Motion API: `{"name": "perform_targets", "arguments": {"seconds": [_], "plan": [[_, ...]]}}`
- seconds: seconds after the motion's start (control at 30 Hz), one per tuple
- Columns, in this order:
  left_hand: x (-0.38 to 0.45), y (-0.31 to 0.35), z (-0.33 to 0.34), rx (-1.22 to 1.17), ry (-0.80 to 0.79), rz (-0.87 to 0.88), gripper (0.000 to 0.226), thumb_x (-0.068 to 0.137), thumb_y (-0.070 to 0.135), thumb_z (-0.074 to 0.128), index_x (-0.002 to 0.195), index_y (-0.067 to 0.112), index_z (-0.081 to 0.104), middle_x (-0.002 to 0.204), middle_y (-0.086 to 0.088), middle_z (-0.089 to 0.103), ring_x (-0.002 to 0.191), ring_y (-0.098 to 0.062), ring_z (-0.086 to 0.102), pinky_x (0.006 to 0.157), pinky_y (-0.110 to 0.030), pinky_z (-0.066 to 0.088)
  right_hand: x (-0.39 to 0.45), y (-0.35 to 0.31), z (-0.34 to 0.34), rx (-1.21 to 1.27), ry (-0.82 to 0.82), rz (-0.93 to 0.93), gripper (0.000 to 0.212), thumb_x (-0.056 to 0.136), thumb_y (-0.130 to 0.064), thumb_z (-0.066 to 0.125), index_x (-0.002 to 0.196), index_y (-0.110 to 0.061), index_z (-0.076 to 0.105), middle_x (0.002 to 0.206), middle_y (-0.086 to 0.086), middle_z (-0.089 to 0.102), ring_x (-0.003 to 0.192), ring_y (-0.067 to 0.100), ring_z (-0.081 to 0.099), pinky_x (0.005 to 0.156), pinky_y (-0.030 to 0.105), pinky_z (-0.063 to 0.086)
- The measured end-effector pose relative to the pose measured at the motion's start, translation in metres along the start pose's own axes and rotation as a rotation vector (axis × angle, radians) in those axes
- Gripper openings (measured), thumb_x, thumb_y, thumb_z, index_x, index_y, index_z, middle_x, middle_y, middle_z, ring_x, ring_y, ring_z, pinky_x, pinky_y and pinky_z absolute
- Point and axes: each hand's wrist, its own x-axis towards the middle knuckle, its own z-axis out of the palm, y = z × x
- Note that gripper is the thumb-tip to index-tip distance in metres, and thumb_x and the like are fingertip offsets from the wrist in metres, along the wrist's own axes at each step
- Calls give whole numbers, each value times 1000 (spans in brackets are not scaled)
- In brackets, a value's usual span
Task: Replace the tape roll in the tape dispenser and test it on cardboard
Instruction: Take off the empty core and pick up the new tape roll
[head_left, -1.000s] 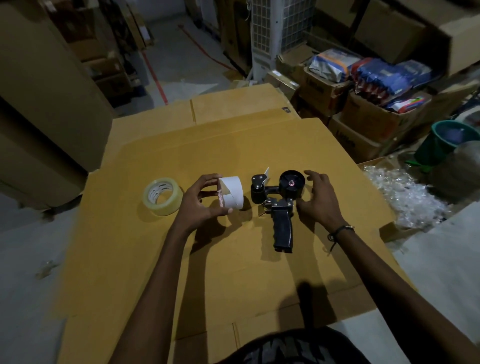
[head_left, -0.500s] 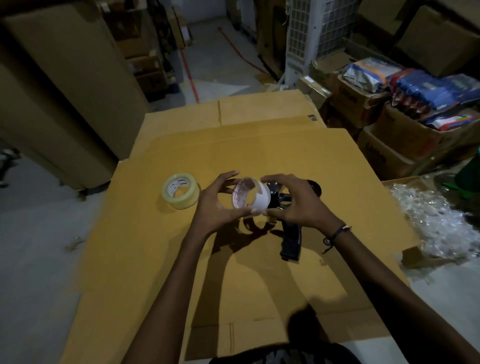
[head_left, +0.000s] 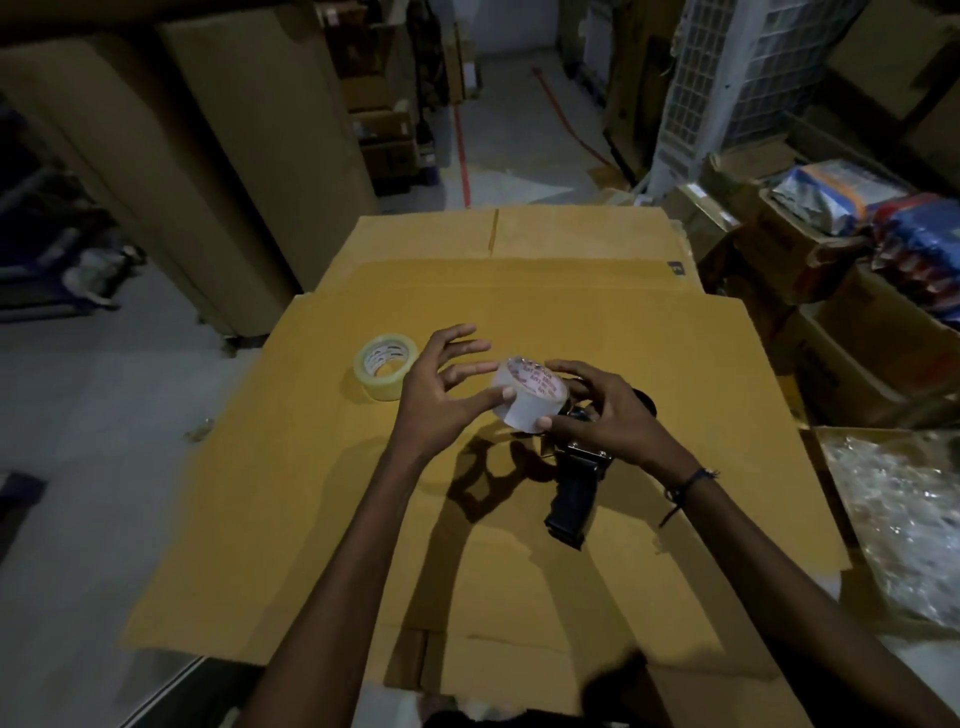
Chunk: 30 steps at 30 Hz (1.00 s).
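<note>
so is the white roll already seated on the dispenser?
No: the white tape roll is held in the air between both hands, above the tape dispenser lying on the cardboard.

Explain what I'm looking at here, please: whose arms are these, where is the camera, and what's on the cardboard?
No machine here: a person works bare-handed, and the single camera sits on their head, looking forward and down. Both arms reach in from below. The left hand and right hand together hold a white tape roll above a black tape dispenser, which lies on flattened cardboard. A second, yellowish tape roll lies flat on the cardboard, left of the hands. Boxes and packaged goods stand around.
</note>
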Motion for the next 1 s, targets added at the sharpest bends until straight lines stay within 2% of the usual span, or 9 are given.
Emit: {"name": "perform_targets", "arguments": {"seconds": [0.13, 0.23, 0.37, 0.4, 0.5, 0.6, 0.8, 0.9, 1.0], "plan": [[0, 5, 2, 23, 20, 10, 77, 78, 24, 94, 143, 20, 53, 132, 4, 69, 115, -7, 71, 88, -8, 50, 9, -3, 4, 49, 32, 5, 80, 79, -45, 90, 148, -20, 58, 131, -4, 74, 117, 9, 73, 95, 41, 64], [3, -1, -9, 42, -11, 6, 73, 79, 27, 94, 140, 20, 56, 128, 4, 72, 117, -6, 70, 92, -10, 50, 14, -6, 10, -1, 87, -8, 91, 71, -57, 92, 149, -24, 57, 135, -6, 71, 121, 7, 69, 95, 33, 63], [12, -14, -29, 85, -84, 16, 70, 76, 24, 96, 136, 18, 60, 123, 5, 74, 114, -4, 71, 90, -7, 49, 21, -14, 24, -140, 167, -50, 79, 74, -45, 95, 142, -24, 62, 127, -12, 70, 112, 5, 69, 86, 16, 58], [15, -18, -37, 93, -103, 24, 70, 75, 23, 96, 135, 17, 60, 123, 5, 74, 113, -4, 72, 90, -7, 49, 24, -18, 30, -155, 182, -60, 77, 74, -47, 94, 140, -25, 62, 125, -13, 71, 109, 8, 70, 83, 17, 58], [28, -31, -63, 116, -140, 41, 67, 75, 23, 96, 133, 21, 62, 122, 10, 75, 112, -4, 71, 92, -12, 51, 38, -31, 49, -262, 218, -96, 74, 74, -57, 90, 138, -34, 60, 120, -18, 70, 99, 13, 69, 79, 39, 60], [43, -49, -94, 174, -125, 47, 61, 75, 27, 96, 128, 24, 64, 122, 16, 75, 113, 0, 69, 98, -21, 48, 59, -41, 70, -344, 255, -104, 73, 74, -54, 84, 139, -34, 57, 120, -17, 70, 94, 10, 66, 81, 46, 57], [67, -97, -153, 314, -34, 32, 52, 74, 23, 95, 119, 20, 71, 125, 9, 69, 109, 2, 59, 85, -2, 41, 100, -42, 105, -331, 346, 40, 78, 69, -58, 79, 140, -35, 55, 127, -16, 69, 98, 11, 67, 78, 47, 60], [81, -117, -169, 319, -38, 24, 48, 75, 23, 95, 116, 22, 71, 129, 6, 68, 117, -8, 59, 93, -23, 47, 123, -44, 119, -330, 364, 89, 77, 69, -52, 84, 139, -34, 57, 128, -12, 70, 98, 12, 67, 77, 48, 61], [97, -129, -178, 306, -43, 2, 49, 78, 31, 93, 120, 25, 69, 132, 8, 66, 121, -12, 58, 91, -29, 45, 150, -47, 132, -324, 365, 113, 78, 70, -52, 85, 141, -31, 57, 130, -8, 70, 97, 15, 68, 76, 49, 61]]}}
